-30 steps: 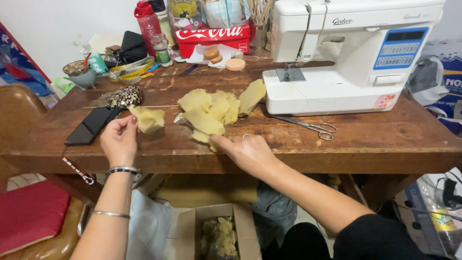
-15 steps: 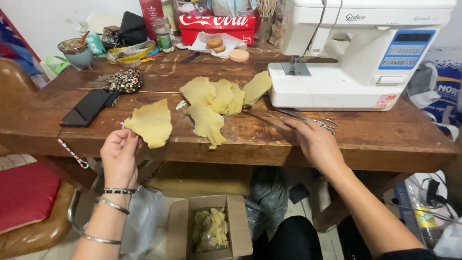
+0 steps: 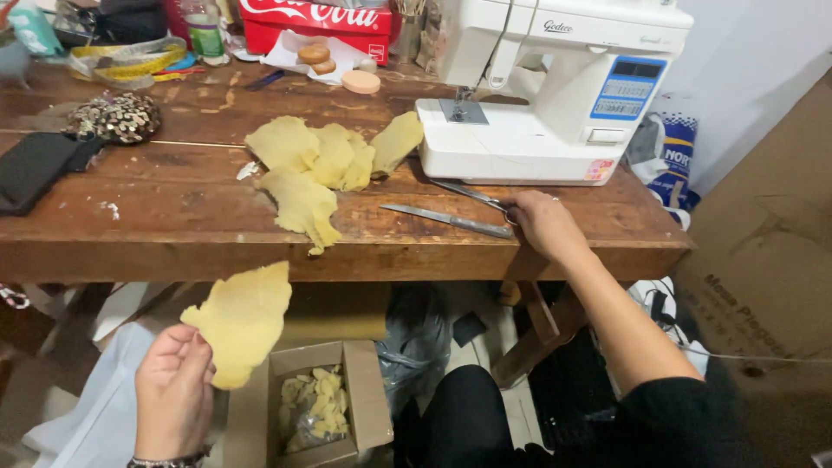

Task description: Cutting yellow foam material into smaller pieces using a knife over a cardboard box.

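Left hand (image 3: pixel 173 390) pinching yellow fabric piece (image 3: pixel 243 319), flat, ragged-edged, held below table (image 3: pixel 173 251) edge. Right hand (image 3: pixel 542 224) closed around handles of open scissors (image 3: pixel 451 217); blades lying flat.

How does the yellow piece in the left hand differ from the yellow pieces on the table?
The held yellow piece is single, pinched by the left hand below the table edge; the yellow pieces on the table lie overlapping in a pile on the wooden table. All share the same pale yellow colour.
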